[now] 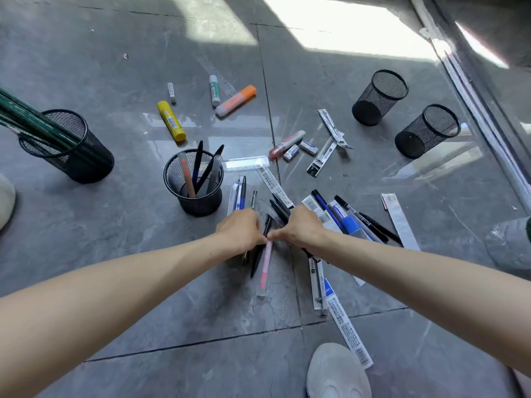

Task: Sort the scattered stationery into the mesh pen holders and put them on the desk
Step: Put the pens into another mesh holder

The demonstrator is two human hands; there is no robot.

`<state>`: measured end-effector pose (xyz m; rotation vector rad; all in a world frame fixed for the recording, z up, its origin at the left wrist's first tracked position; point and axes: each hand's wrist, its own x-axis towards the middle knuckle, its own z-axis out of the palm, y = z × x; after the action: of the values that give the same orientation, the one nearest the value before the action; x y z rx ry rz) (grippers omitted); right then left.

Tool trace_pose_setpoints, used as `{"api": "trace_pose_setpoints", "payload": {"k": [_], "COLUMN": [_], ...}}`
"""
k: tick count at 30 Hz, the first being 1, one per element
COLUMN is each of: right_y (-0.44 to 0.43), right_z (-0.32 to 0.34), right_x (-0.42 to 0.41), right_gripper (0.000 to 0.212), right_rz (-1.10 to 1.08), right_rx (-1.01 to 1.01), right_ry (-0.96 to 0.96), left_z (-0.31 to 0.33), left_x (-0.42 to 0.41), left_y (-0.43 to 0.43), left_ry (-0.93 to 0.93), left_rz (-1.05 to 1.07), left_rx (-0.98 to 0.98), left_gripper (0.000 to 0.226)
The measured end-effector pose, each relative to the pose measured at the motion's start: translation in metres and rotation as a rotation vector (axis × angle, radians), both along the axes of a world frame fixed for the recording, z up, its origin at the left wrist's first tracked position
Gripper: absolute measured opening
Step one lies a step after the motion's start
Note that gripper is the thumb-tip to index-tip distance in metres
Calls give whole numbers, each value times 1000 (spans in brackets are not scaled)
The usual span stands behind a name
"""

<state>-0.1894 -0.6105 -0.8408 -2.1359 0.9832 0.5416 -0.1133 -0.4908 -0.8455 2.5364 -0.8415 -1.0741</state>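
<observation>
Pens lie scattered on a grey tiled floor. My left hand (240, 229) and my right hand (301, 225) meet over a heap of black pens (277, 209). Both pinch the top end of a pink pen (265, 264) that points toward me. My left hand also closes over black pens (255, 262) sticking out below it. A mesh pen holder (193, 182) just left of my hands holds several pens. Another holder (67, 145) at far left is full of green pencils. Two mesh holders (379, 96) (428, 130) with nothing visible inside stand at the right.
A yellow glue stick (171, 120), an orange highlighter (236, 100), a white glue stick (214, 90), rulers (247, 163), erasers (309, 147) and packaged refills (330, 126) lie farther out. More packaged pens (342, 216) are at right. My shoe (337, 372) is at bottom right.
</observation>
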Motion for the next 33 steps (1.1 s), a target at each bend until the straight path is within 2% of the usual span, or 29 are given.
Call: {"api": "trace_pose_setpoints", "payload": {"k": [4, 6, 7, 10, 13, 15, 19, 22, 26, 28, 30, 33], "right_y": [-3, -5, -6, -8, -11, -13, -14, -15, -20, -24, -28, -29], "right_z": [-3, -3, -3, -8, -11, -11, -12, -13, -6, 0, 7, 12], "right_x": [-3, -4, -5, -6, -10, -12, -11, -10, -11, -11, -11, -11], "right_gripper": [38, 38, 35, 26, 25, 26, 24, 22, 24, 24, 25, 27], "right_rz": [-22, -45, -65, -147, -184, -200, -224, -302, -514, -628, -672, -627], "right_rx": [20, 39, 58, 85, 74, 92, 98, 131, 349, 540, 722, 863], "right_ry": [19, 31, 32, 38, 45, 35, 16, -19, -138, -176, -146, -72], "left_z": [4, 2, 0, -2, -2, -2, 1, 7, 12, 19, 31, 41], "left_x": [1, 0, -2, -14, -28, -32, -28, -24, -17, -13, -12, -12], "left_y": [6, 7, 7, 4, 2, -2, -9, -8, -3, -1, 0, -4], "left_ry": [-226, -273, -280, -273, -225, -193, -108, -154, -138, -150, -245, -522], "left_rz": [88, 114, 90, 0, -47, -89, -58, -141, -295, -287, -300, -399], "left_rx": [-34, -37, -39, -59, -44, 1, 81, 130, 144, 94, -22, -429], "left_gripper": [23, 30, 27, 16, 37, 39, 29, 15, 10, 12, 15, 13]}}
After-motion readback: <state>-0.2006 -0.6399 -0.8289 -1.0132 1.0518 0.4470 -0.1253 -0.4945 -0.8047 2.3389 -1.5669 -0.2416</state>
